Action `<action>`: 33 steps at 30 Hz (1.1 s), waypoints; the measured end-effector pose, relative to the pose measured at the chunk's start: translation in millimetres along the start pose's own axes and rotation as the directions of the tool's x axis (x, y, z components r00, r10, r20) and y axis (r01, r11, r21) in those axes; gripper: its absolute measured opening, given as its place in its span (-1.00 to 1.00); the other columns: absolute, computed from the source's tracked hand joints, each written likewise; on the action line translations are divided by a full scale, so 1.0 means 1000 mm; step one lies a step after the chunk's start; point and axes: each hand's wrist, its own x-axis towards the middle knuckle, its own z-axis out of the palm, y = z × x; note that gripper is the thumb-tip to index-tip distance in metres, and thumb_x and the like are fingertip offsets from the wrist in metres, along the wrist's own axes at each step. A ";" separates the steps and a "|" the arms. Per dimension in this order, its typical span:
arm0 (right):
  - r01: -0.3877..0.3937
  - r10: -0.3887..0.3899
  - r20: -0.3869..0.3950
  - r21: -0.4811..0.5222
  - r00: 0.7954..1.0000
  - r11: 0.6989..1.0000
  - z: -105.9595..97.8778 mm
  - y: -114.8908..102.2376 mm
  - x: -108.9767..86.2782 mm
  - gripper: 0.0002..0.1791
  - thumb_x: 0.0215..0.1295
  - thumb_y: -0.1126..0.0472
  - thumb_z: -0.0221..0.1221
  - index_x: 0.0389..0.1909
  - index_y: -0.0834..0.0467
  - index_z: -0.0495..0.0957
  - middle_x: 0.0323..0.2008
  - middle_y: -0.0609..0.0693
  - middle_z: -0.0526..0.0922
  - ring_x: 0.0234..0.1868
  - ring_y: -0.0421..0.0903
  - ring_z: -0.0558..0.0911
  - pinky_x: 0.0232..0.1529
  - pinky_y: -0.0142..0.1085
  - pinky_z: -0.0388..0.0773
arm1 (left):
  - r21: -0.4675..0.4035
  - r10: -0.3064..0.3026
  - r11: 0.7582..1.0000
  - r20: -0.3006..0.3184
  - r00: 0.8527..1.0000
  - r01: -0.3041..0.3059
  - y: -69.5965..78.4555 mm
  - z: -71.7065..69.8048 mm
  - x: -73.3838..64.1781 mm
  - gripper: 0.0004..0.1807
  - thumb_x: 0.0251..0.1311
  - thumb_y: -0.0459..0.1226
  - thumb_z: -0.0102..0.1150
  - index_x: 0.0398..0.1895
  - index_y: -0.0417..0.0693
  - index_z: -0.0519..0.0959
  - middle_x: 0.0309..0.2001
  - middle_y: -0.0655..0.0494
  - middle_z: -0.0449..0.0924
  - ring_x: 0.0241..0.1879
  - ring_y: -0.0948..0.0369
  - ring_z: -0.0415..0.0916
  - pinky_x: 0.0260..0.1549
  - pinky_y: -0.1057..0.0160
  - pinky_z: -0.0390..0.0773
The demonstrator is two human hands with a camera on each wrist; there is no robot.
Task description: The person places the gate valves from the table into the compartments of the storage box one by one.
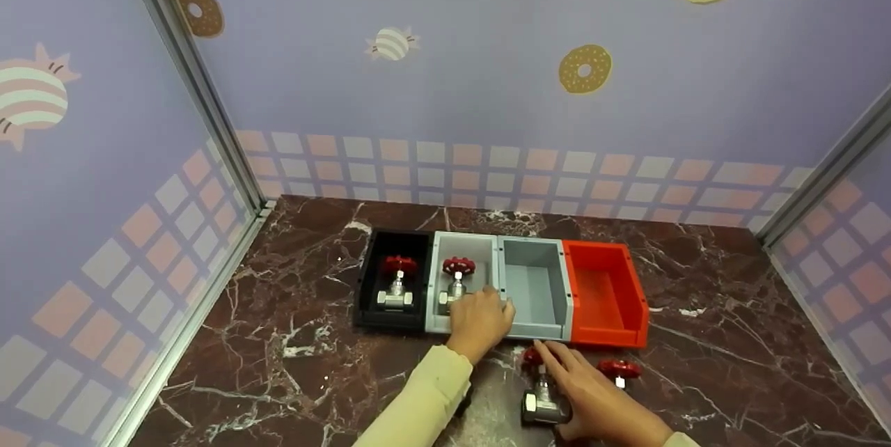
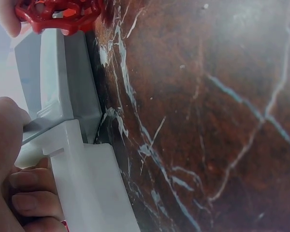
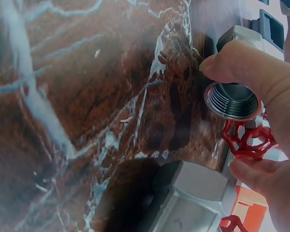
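Observation:
My left hand [image 1: 480, 322] reaches over the front of the white bin [image 1: 440, 245], its fingers bent beside a metal valve with a red handwheel [image 1: 458, 266]. It covers that valve's right end; whether the fingers grip it I cannot tell. In the left wrist view the thumb [image 2: 5, 130] lies by the wall between the white and grey bins. My right hand [image 1: 592, 391] grips another red-wheeled valve [image 1: 541, 402] in front of the grey bin [image 1: 532, 280]. In the right wrist view its thumb presses the body near the threaded opening [image 3: 233, 101], and a finger touches the handwheel [image 3: 249, 140].
A similar valve [image 1: 395, 287] stands in the black bin [image 1: 390, 319] at the row's left end. The red bin [image 1: 602, 294] forms the right end. One more valve [image 1: 619, 369] is partly hidden behind my right hand. Patterned walls enclose the marble-look table [image 1: 292, 349].

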 end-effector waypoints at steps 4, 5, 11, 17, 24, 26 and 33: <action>0.000 0.000 -0.011 -0.002 1.000 1.000 -0.002 0.001 0.000 0.36 -0.43 0.03 0.53 0.50 0.13 -0.01 0.35 0.13 0.26 0.29 0.12 0.38 0.13 0.07 0.48 | 0.006 0.004 1.000 -0.005 1.000 -0.004 0.000 0.000 0.000 -0.60 0.15 0.05 0.14 -0.62 -0.06 0.57 -0.69 0.04 0.59 -0.74 0.07 0.48 -0.78 0.11 0.31; -0.001 0.001 -0.010 -0.002 1.000 1.000 -0.002 0.001 0.000 0.36 -0.42 0.03 0.53 0.50 0.14 -0.01 0.35 0.14 0.26 0.29 0.13 0.38 0.12 0.07 0.48 | 0.009 0.004 1.000 -0.005 1.000 -0.004 0.000 -0.001 0.000 -0.60 0.15 0.05 0.13 -0.61 -0.05 0.57 -0.69 0.05 0.59 -0.74 0.07 0.48 -0.78 0.12 0.30; 0.000 0.000 -0.008 0.014 1.000 1.000 -0.004 0.002 0.000 0.34 -0.40 0.08 0.53 0.49 0.16 0.00 0.33 0.16 0.27 0.29 0.17 0.38 0.12 0.10 0.47 | 0.019 0.017 1.000 -0.028 0.999 -0.016 0.000 -0.001 -0.001 -0.59 0.14 0.06 0.14 -0.65 -0.04 0.56 -0.70 0.06 0.58 -0.75 0.08 0.48 -0.79 0.13 0.29; 0.024 -0.024 -0.035 0.000 0.999 1.000 -0.007 0.003 0.000 0.34 -0.41 0.11 0.52 0.50 0.17 -0.01 0.33 0.17 0.27 0.29 0.15 0.39 0.11 0.06 0.49 | 0.042 0.030 0.999 -0.062 0.998 -0.027 0.000 -0.001 -0.002 -0.60 0.11 0.05 0.17 -0.68 -0.01 0.52 -0.74 0.07 0.56 -0.78 0.10 0.45 -0.81 0.14 0.29; 0.026 -0.026 -0.054 -0.003 0.998 1.000 -0.011 0.004 0.000 0.42 -0.43 0.12 0.52 0.54 0.04 -0.12 0.38 0.14 0.22 0.32 0.11 0.36 0.14 0.04 0.48 | 0.050 0.037 0.998 -0.076 0.996 -0.033 0.000 0.000 -0.003 -0.61 0.11 0.05 0.16 -0.68 -0.01 0.53 -0.74 0.08 0.55 -0.78 0.11 0.45 -0.81 0.14 0.29; 0.019 -0.019 -0.050 0.001 0.999 1.000 -0.013 0.005 0.000 0.43 -0.43 0.11 0.52 0.54 0.00 -0.15 0.39 0.13 0.21 0.33 0.10 0.35 0.15 0.04 0.47 | 0.044 0.033 0.999 -0.064 0.997 -0.030 0.000 0.001 -0.003 -0.61 0.11 0.05 0.16 -0.68 -0.02 0.54 -0.74 0.07 0.56 -0.78 0.10 0.45 -0.81 0.13 0.28; 0.010 -0.009 -0.056 0.014 0.998 1.000 -0.018 0.005 0.001 0.40 -0.39 0.12 0.52 0.54 -0.01 -0.13 0.39 0.09 0.22 0.34 0.06 0.34 0.19 0.02 0.45 | 0.019 0.011 1.000 -0.014 1.000 -0.011 0.000 0.000 -0.001 -0.60 0.14 0.05 0.16 -0.66 -0.03 0.53 -0.73 0.07 0.56 -0.78 0.10 0.43 -0.80 0.13 0.27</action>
